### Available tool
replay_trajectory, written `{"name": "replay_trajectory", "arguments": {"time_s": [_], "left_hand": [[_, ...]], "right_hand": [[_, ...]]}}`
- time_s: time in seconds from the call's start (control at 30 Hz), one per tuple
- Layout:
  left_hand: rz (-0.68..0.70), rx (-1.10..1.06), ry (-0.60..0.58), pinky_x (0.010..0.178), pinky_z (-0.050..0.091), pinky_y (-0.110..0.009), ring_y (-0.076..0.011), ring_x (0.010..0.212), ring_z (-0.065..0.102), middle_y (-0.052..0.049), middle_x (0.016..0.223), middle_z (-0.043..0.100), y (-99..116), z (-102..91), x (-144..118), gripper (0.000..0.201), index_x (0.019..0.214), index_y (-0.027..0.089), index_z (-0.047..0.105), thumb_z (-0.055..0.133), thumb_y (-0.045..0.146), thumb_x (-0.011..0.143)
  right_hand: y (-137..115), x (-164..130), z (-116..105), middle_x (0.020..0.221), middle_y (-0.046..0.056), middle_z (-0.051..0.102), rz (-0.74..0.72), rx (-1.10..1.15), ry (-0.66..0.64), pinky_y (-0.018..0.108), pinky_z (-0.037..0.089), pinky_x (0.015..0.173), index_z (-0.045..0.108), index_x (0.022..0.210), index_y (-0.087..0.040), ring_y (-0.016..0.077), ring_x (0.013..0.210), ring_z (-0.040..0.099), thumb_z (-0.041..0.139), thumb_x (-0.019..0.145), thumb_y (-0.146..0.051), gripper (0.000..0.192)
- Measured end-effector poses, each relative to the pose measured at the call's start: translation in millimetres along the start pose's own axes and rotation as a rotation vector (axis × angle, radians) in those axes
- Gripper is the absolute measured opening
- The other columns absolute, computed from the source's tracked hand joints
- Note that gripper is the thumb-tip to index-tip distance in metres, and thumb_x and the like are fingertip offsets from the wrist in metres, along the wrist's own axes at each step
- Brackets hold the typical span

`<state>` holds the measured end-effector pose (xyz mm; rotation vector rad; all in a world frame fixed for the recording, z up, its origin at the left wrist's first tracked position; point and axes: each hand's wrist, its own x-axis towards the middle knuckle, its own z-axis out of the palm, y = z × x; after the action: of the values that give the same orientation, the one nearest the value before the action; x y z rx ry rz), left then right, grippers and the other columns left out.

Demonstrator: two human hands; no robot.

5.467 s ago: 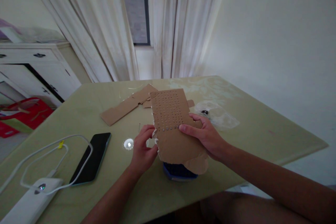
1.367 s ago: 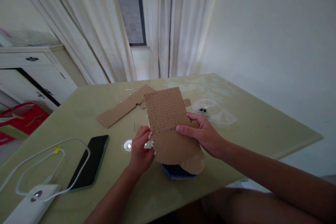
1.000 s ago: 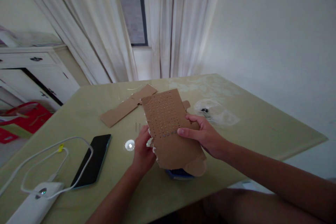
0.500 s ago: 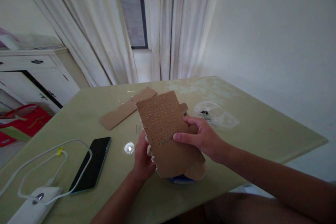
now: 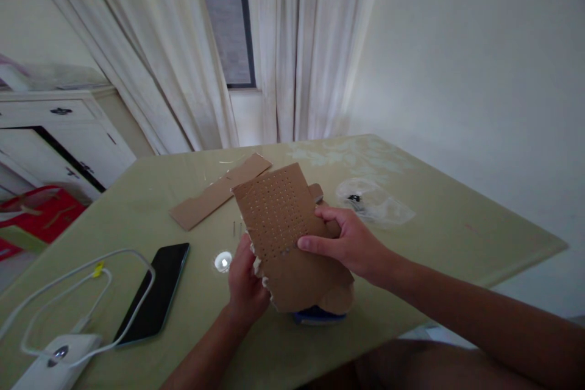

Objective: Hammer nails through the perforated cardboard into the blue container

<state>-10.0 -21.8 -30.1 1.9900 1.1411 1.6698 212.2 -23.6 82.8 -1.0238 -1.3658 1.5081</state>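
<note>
Above the near edge of the counter (image 5: 411,237), you hold the perforated cardboard sheet (image 5: 292,237) tilted up toward you. Your right hand (image 5: 351,244) has a closed grip on its right edge, thumb laid across the face just below the grid of holes. Your left hand (image 5: 244,283) sits at the sheet's 8 o'clock, its fingers curled against the ragged left edge; whether they pinch anything small I cannot tell. By my reading, you are working along the lowest row of holes, where small pale dots (image 5: 286,251) show. A next move there calls for keeping the sheet steady with the right hand while the left fingertips work at that row. A blue object (image 5: 317,315) lies under the sheet at 6 o'clock.
</note>
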Motion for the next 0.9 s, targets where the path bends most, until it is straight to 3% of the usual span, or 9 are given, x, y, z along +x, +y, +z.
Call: {"name": "replay_trajectory", "arguments": {"time_s": [0.17,0.3,0.37,0.47,0.53,0.63,0.7,0.9], "left_hand": [[0.096,-0.064,0.064,0.072,0.059,-0.031,-0.022,0.087,0.071,-0.005,0.102,0.076,10,-1.4,4,0.02,0.114,0.026,0.076,0.069,0.027,0.096],[0.004,-0.063,0.042,0.073,0.058,-0.03,-0.0215,0.087,0.071,-0.004,0.098,0.075,9,1.8,9,0.017,0.111,0.025,0.076,0.069,0.023,0.095],[-0.062,-0.062,0.061,0.074,0.057,-0.029,-0.0197,0.086,0.069,-0.004,0.099,0.074,6,4.8,12,0.018,0.114,0.024,0.074,0.067,0.022,0.097],[-0.094,-0.016,0.218,0.079,0.057,-0.031,-0.0177,0.087,0.066,-0.007,0.113,0.072,3,6.9,15,0.031,0.134,0.023,0.068,0.064,0.023,0.103],[-0.015,0.048,0.312,0.087,0.057,-0.035,-0.0198,0.098,0.067,-0.01,0.122,0.07,3,5.6,15,0.035,0.14,0.023,0.066,0.063,0.022,0.105],[0.192,0.156,0.231,0.097,0.055,-0.039,-0.0239,0.113,0.069,-0.009,0.123,0.074,7,2.4,14,0.032,0.133,0.026,0.073,0.067,0.017,0.103],[0.274,0.171,0.141,0.097,0.055,-0.038,-0.0231,0.11,0.07,-0.006,0.117,0.077,10,1.9,14,0.029,0.127,0.026,0.076,0.071,0.015,0.1],[0.29,0.101,0.109,0.092,0.06,-0.034,-0.0196,0.102,0.074,-0.003,0.108,0.08,12,3.0,17,0.02,0.109,0.025,0.078,0.073,0.009,0.099]], "right_hand": [[7,3,0,0.109,0.007,0.087,0.009,-0.02,0.029,0.04,0.067,0.086,0.082,0.106,-0.021,0.0281,0.098,0.082,0.102,0.071,-0.039,0.045],[7,3,-1,0.111,0.009,0.086,0.014,-0.033,0.075,0.046,0.067,0.089,0.081,0.111,-0.02,0.0312,0.101,0.081,0.1,0.071,-0.045,0.051],[4,3,-2,0.107,0.008,0.085,0.002,-0.067,0.142,0.044,0.067,0.083,0.08,0.107,-0.021,0.0299,0.095,0.08,0.099,0.072,-0.047,0.048],[0,2,-6,0.098,0.006,0.083,-0.065,-0.148,0.24,0.037,0.064,0.07,0.08,0.098,-0.022,0.0261,0.084,0.077,0.098,0.072,-0.048,0.04],[-1,2,-7,0.094,0.005,0.081,-0.103,-0.211,0.277,0.035,0.061,0.065,0.079,0.094,-0.022,0.0255,0.081,0.075,0.096,0.073,-0.048,0.037],[1,2,-6,0.096,0.006,0.08,-0.112,-0.323,0.297,0.035,0.06,0.066,0.079,0.094,-0.023,0.0276,0.086,0.073,0.094,0.074,-0.05,0.037],[3,1,-5,0.1,0.007,0.079,-0.126,-0.401,0.284,0.037,0.06,0.072,0.079,0.095,-0.022,0.0291,0.092,0.072,0.092,0.075,-0.05,0.037],[5,1,-3,0.092,0.005,0.075,-0.17,-0.5,0.239,0.036,0.057,0.075,0.077,0.089,-0.022,0.0276,0.089,0.068,0.091,0.078,-0.051,0.034]]}}
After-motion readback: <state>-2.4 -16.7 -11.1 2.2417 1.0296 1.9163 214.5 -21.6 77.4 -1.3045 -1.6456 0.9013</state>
